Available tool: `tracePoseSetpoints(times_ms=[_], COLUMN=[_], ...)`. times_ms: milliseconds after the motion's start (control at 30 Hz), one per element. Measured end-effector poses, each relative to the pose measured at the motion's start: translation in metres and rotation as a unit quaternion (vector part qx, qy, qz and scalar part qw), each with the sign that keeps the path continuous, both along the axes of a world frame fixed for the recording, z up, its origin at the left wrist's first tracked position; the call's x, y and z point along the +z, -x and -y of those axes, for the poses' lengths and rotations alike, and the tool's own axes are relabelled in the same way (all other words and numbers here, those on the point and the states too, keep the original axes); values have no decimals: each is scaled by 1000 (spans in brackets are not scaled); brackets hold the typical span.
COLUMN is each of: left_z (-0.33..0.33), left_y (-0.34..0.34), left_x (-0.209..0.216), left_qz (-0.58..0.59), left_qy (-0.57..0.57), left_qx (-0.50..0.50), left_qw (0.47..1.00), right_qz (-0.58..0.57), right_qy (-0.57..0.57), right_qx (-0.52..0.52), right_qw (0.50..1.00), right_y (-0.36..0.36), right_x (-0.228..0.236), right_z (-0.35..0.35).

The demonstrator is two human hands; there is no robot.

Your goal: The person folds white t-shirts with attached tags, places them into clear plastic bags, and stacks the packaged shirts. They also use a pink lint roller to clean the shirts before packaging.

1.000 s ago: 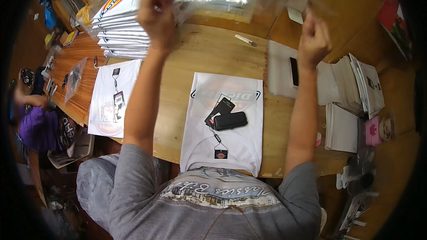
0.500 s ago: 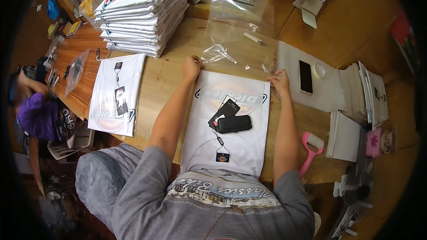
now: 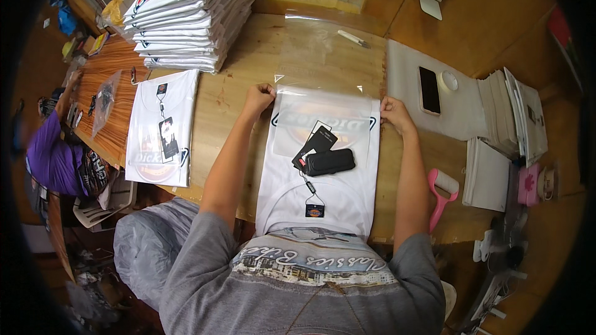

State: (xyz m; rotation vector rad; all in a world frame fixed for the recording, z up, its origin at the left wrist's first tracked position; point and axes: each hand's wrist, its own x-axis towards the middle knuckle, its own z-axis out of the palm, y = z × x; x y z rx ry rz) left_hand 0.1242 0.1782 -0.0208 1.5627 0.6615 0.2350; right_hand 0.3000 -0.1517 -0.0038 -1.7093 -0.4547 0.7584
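A folded white T-shirt (image 3: 323, 192) with hang tags and a black pouch (image 3: 329, 161) on it lies on the wooden table in front of me. A clear plastic bag (image 3: 323, 62) stretches away from its far end, with the bag's mouth drawn over the shirt's top edge. My left hand (image 3: 259, 97) pinches the bag's left corner at the shirt's top left. My right hand (image 3: 394, 111) grips the bag's right corner at the shirt's top right.
A tall stack of folded white shirts (image 3: 192, 12) stands at the far left, another folded shirt (image 3: 162, 127) beside it. A phone (image 3: 429, 90) lies on flat bags at right, a pink lint roller (image 3: 439, 193) near the edge. A person in purple (image 3: 49, 155) sits at far left.
My hands held the clear bag up in the air, then came down to the table. They now pull the bag's mouth over the shirt's top edge.
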Motion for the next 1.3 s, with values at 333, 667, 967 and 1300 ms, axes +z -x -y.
tracePoseSetpoints(times_ms=[333,667,967,1300], left_z=[33,43,59,73], left_y=[79,97,91,123], left_x=[14,17,6,30], left_qz=[-18,17,92,51], left_qy=[-38,72,96,246], left_qx=[-67,-54,2,-13], left_qw=[997,996,991,968], right_qz=[424,296,450,69], right_qy=[185,136,239,-72], right_qx=[-44,25,-224,-182], right_qw=[886,945,831,978], right_y=[127,160,104,116], right_x=[47,67,9,-12], right_z=[6,-1,60,40])
